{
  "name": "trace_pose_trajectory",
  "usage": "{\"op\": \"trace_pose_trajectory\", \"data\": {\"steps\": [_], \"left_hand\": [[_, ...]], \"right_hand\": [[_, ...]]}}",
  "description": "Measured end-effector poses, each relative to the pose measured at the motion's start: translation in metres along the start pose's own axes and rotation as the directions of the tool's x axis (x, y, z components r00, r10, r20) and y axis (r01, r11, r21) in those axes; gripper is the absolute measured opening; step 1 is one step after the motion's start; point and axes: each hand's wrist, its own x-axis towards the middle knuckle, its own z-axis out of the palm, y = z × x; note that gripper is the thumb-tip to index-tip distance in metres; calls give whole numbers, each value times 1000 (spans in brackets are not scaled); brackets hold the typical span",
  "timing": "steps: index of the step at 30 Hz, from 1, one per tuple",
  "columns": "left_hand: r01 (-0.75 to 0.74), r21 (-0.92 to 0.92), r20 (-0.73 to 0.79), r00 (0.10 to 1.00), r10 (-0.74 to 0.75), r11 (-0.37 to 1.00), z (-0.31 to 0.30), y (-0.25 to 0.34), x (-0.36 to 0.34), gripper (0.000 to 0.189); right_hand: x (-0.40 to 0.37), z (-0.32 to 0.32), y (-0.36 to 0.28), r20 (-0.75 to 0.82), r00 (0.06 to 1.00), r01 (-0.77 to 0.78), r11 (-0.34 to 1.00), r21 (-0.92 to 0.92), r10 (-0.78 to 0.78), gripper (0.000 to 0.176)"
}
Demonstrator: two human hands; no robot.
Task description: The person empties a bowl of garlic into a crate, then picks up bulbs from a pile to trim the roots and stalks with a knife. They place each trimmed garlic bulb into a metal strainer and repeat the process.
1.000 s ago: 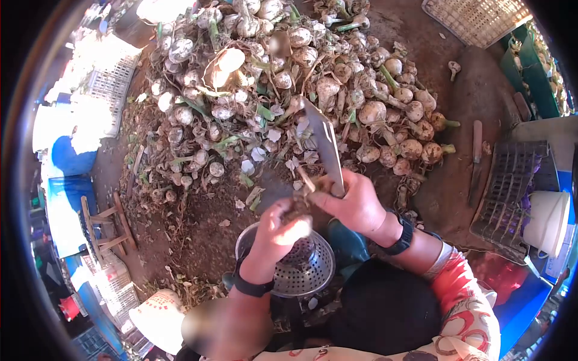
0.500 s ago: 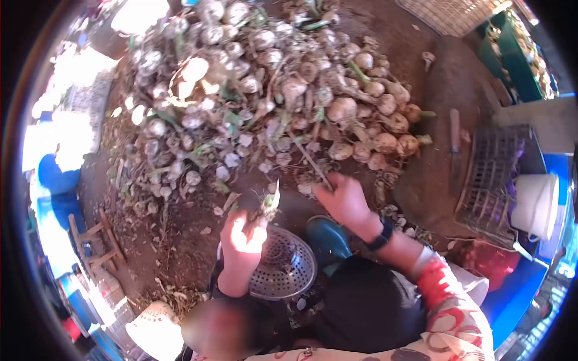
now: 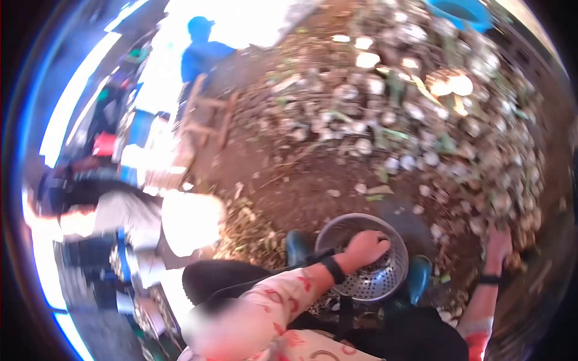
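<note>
My left hand [image 3: 368, 248] is over the metal colander [image 3: 325, 231], its fingers curled in; anything inside them is hidden. The colander stands between two teal boots, with small pieces in its bottom. On the right, my right hand [image 3: 498, 243] reaches to the lower edge of the heap of bulbs and stalks [image 3: 415, 111]. Its fingers are blurred among the bulbs, and I cannot make out whether it holds anything.
A person in blue [image 3: 201, 54] is at the upper left near a wooden stool [image 3: 208, 114]. Another person's grey clothing [image 3: 129, 213] shows at the left. A blue basin [image 3: 460, 15] sits behind the heap. Dry peelings [image 3: 250, 231] lie beside the left boot.
The view has swung left. My left hand has gone from holding a green-tipped piece up to being over the colander. My right hand has moved outward to the heap; the knife it held is not discernible.
</note>
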Motion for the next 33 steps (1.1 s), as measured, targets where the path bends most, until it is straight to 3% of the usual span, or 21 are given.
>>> {"op": "trace_pose_trajectory", "data": {"steps": [1,3,8,9,10,11,13,16,17,19,20,21,22,23,24,25,27,28,30,31,33], "left_hand": [[78,-115,-28,996,-82,990,-3,2,-2,30],[154,-239,-38,985,-168,959,3,7,-2,33],[-42,-338,81,994,73,940,28,50,14,41],[31,-660,203,969,139,751,43,57,22,40],[138,-875,282,924,257,464,47,67,27,40],[131,-878,280,920,274,459,50,72,25,40],[215,-974,225,944,243,67,47,87,17,41],[33,-999,44,925,377,36,7,94,-6,40],[-139,-987,-115,958,262,75,-5,101,-11,40],[-104,-993,-92,972,215,49,-22,73,-12,43],[-11,-908,41,992,115,418,-57,85,-29,46],[-274,-630,-136,960,244,727,-63,80,-34,48],[-251,-665,-45,954,297,703,-58,79,-40,48],[-380,-666,-158,913,376,642,-55,75,-47,42],[-497,-640,-288,862,417,586,-52,69,-55,37],[-263,-913,-147,925,350,312,-46,59,-63,39],[192,-968,154,963,223,-163,-50,75,-65,41],[214,-964,177,958,224,-156,-47,70,-65,41],[-170,-892,-82,972,219,418,-37,66,-61,41],[-309,-772,-173,943,285,555,-34,68,-64,38],[-313,-720,-143,940,309,619,-35,68,-61,38]], "right_hand": [[-2,1,-6,137,896,-442,824,355,422,37],[13,-90,-44,386,712,-531,91,843,586,26],[-13,-171,-110,307,814,-298,-98,949,493,13],[-18,-181,-119,299,870,-263,-144,954,393,14],[-13,-207,-129,317,904,-297,-112,948,287,16],[-12,-207,-136,195,959,-195,-19,981,206,16],[-12,-216,-149,66,991,-74,70,995,114,16],[-16,-250,-170,214,974,-204,-118,972,76,17],[-16,-244,-165,264,958,-257,-70,964,108,14],[-14,-241,-161,359,921,-371,54,927,153,12],[-7,-246,-153,405,894,-434,141,890,194,15],[-8,-247,-150,329,923,-371,236,898,198,17],[-9,-249,-150,274,942,-327,338,882,196,19],[-6,-257,-153,-77,984,-23,553,833,158,18],[-4,-275,-152,-15,999,-5,588,809,29,19],[-3,-285,-151,-132,978,201,537,819,-163,20],[-5,-292,-161,-145,927,326,550,769,-347,24],[-9,-295,-169,-164,914,348,507,788,-372,24],[-11,-295,-169,-174,902,370,498,785,-395,24],[-10,-294,-168,-203,879,415,482,771,-431,25],[-6,-285,-167,-188,909,369,507,779,-373,26]]}}
